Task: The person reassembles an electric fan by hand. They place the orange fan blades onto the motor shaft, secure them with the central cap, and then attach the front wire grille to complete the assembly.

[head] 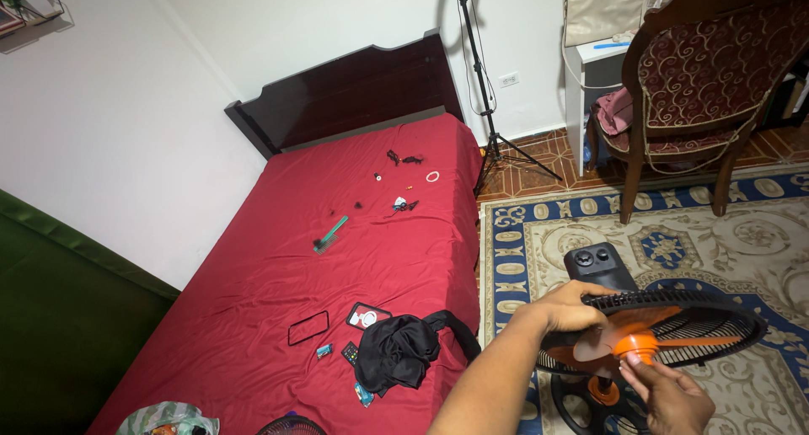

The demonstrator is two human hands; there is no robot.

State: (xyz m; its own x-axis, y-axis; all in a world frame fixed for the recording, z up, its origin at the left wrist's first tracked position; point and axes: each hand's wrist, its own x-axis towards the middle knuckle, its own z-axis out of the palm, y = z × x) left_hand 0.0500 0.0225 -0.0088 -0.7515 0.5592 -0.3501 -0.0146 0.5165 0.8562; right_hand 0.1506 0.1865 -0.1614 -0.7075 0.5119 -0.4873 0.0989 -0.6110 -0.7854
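Pinching the orange hub cap (636, 347) with the right hand (670, 397) while the left hand (573, 309) grips the black fan guard (691, 302) risks tilting the fan, bending an orange blade (590, 351).

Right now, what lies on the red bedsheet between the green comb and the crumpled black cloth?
In the head view, a flat red-and-white case and an empty black phone bumper lie between green comb and black cloth.

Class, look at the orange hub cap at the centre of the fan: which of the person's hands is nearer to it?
Right. The right hand touches the orange hub cap from below; the left hand holds the fan's black grille rim, farther left.
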